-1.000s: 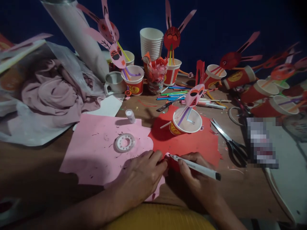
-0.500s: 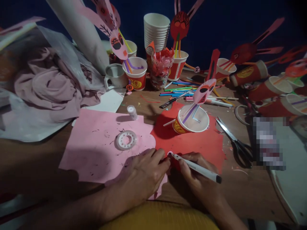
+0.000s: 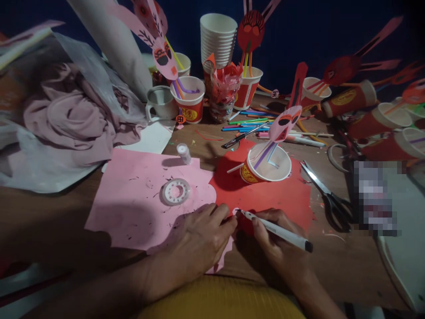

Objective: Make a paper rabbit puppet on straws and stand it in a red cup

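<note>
As I view the work surface from afar, the right hand pinches a white marker between thumb and fingers, its tip at a small pink piece. This piece lies beside the left hand, over the near edge of the red sheet. Left fingers are bent and close together; whether they grip the piece, I cannot tell. I judge that a loose hold could let it turn under the tip, skewing the mark, while overshooting its edge could ink the red sheet or left fingertips. Reaching forward carelessly might topple the paper cup, given its tall paper head.
</note>
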A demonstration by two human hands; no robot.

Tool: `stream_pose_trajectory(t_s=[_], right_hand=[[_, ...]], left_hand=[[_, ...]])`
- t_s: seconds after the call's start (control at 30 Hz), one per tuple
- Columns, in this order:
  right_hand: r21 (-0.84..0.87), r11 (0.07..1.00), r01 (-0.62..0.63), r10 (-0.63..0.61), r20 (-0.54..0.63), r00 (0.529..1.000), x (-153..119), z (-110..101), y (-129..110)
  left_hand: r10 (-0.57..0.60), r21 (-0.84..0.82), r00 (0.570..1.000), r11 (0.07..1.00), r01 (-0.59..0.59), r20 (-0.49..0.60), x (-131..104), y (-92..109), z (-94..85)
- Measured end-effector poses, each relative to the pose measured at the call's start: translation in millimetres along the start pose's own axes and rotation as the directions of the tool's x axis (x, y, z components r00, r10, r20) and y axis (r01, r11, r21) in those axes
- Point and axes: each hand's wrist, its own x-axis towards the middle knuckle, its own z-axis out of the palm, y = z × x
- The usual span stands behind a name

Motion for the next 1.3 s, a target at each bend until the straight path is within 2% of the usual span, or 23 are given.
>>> stream_pose_trajectory(t_s=[0.47,0.83,0.93,1.13,1.3], right_hand=[[0.049,0.997,0.058,-0.06,0.033,0.998,1.0,0.8,-4.5],[0.024,1.0,-0.01,0.009,0.033,0.999,-0.8,-0.3,-0.9],[0.028,1.0,-0.011,0.01,0.023,1.0,-0.8,-1.1,-0.3],[0.008,1.0,-0.019,0.019,0.047,0.999,-0.4,-1.6,-0.2],[0.012,1.0,-0.02,0.019,0.052,0.998,-0.5,-1.8,-0.1]], left_hand=[[0.004,-0.013,1.0,1.0,-0.004,0.021,-0.4,0.0,-1.3],[0.002,0.001,1.0,1.0,-0.002,0.001,-0.3,0.7,-0.5],[0.002,-0.01,1.0,1.0,-0.002,-0.028,0.0,0.7,1.0],[-0.001,-0.1,0.987,0.995,-0.016,-0.16,-2.1,-2.3,5.8],[-0.005,-0.088,0.994,0.996,-0.005,-0.112,-2.6,-1.2,3.6]])
